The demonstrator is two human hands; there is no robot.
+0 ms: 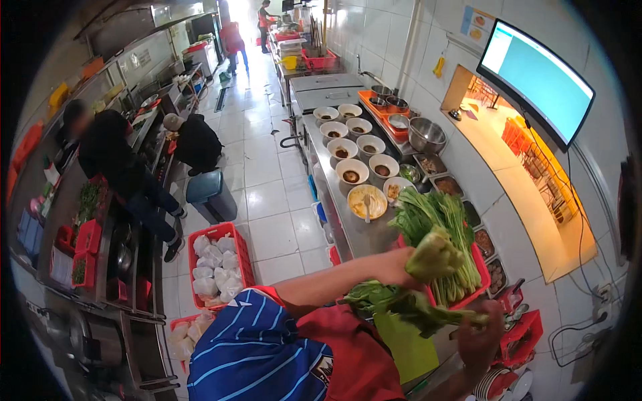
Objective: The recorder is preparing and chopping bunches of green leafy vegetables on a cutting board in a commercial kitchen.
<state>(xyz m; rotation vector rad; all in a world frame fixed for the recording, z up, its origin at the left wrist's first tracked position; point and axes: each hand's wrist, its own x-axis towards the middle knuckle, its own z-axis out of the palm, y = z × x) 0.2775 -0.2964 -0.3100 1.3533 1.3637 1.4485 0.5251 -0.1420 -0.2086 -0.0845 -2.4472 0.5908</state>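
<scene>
My left hand (404,265) is at the near edge of a red plastic basket (485,280) filled with long-stemmed leafy greens (454,220). A pale green vegetable head (435,254) is in that hand, its leaves partly covering the fingers. My right hand (481,328), slightly blurred, grips the stem end of a bunch of dark leafy greens (401,306), whose leaves point left across my front. Beneath the bunch lies a bright green cutting board (407,346). Beyond the basket, a yellowish bowl with a fork (367,203) and a small bowl of food (398,188) stand on the steel counter.
White bowls with dark sauce (352,171) stand in two rows ahead, beside steel food trays (448,185) and a large steel bowl (426,134). Stacked plates (494,385) are at lower right. A red crate of filled bags (220,265) stands on the floor. Two people (198,143) work at left; others are farther back.
</scene>
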